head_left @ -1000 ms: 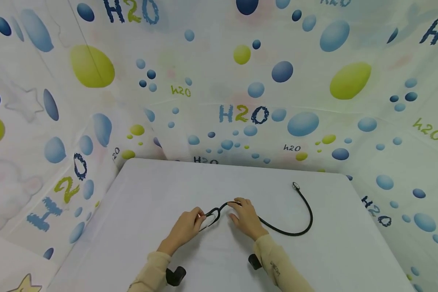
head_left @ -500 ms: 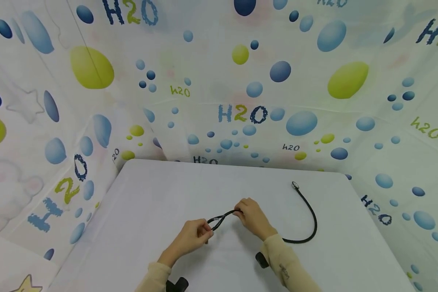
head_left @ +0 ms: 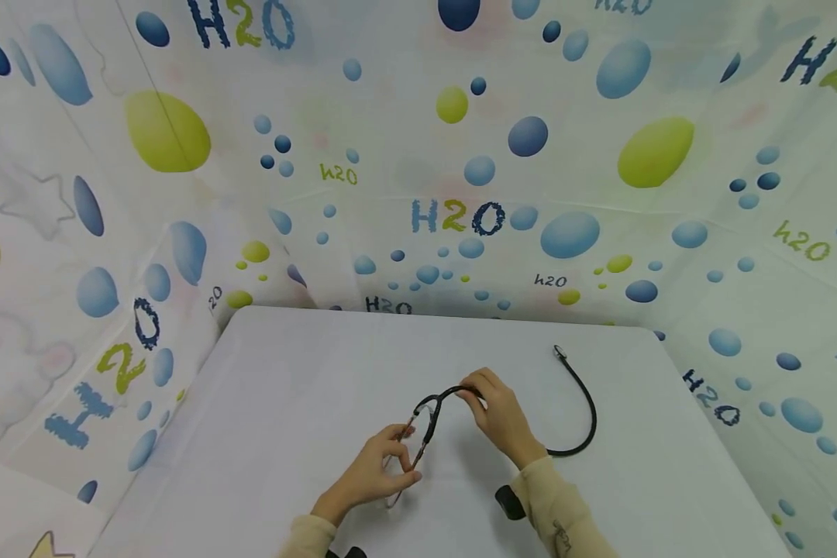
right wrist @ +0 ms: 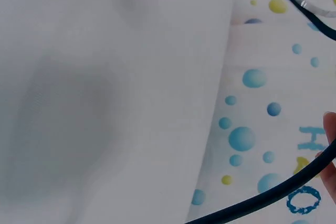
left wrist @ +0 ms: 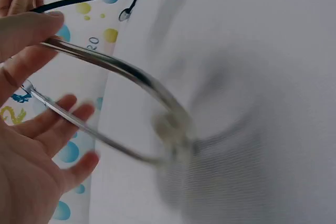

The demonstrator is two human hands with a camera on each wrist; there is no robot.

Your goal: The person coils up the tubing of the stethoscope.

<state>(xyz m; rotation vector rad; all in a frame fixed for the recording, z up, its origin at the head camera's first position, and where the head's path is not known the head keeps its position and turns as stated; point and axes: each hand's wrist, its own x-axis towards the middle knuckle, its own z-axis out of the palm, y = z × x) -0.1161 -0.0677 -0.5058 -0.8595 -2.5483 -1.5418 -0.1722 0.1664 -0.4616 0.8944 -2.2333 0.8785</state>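
A stethoscope is held over the table between both hands, its black tubing (head_left: pixel 594 418) curving down to the tabletop on the right. Its chest piece (head_left: pixel 559 353) lies toward the back right. My left hand (head_left: pixel 373 471) pinches one metal ear tube (left wrist: pixel 121 69) between thumb and forefinger; the other fingers spread beside the second ear tube (left wrist: pixel 100 136). The eartips (left wrist: pixel 173 135) hang low and look blurred. Just past the fork, my right hand (head_left: pixel 498 415) pinches the black tube, which is raised in an arch. Only fingertips (right wrist: pixel 328 171) of this hand show in the right wrist view.
A white table (head_left: pixel 307 356) spreads under both hands. Behind and around it hangs a white curtain (head_left: pixel 390 101) printed with blue and green drops and lettering. A black device (head_left: pixel 510 502) sits at the right wrist.
The two ear tubes were close together half a second ago and are now apart. My left hand has shifted down, its fingers more spread. The fork has risen with my right hand.
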